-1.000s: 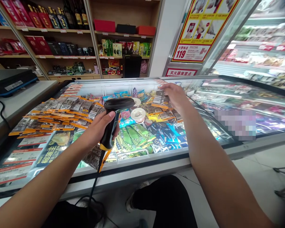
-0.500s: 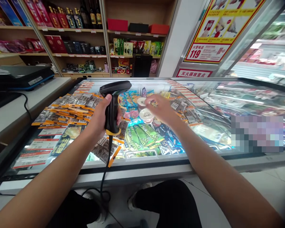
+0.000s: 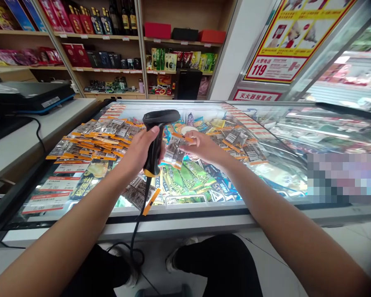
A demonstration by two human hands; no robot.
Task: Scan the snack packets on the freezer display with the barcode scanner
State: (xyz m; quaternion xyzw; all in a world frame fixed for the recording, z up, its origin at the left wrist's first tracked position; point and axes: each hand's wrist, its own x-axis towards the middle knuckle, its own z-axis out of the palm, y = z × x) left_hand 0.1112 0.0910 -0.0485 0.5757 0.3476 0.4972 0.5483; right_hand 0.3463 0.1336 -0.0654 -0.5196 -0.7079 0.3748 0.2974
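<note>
My left hand [image 3: 142, 150] is wrapped round the grip of a black and yellow barcode scanner [image 3: 155, 144], its head tilted over the freezer's glass top. Just right of the scanner, my right hand [image 3: 202, 146] pinches a small clear packet [image 3: 174, 152] with orange edges and a dark filling. To the left lies a heap of similar orange-edged packets [image 3: 95, 138] on the glass. A smaller group of them [image 3: 238, 140] is spread to the right of my right hand. One loose packet [image 3: 139, 192] rests beneath the scanner, near the front edge.
Under the glass of the chest freezer [image 3: 179, 225] are green popsicle packs [image 3: 185, 175] and other frozen goods. A scale [image 3: 34, 97] stands on the counter at left. Stocked shelves [image 3: 108, 70] line the back. The scanner's cable [image 3: 135, 231] hangs down to the floor by my feet.
My right hand, blurred and without a visible packet before, now holds an orange-edged packet beside the scanner. The scanner in my left hand has shifted slightly right.
</note>
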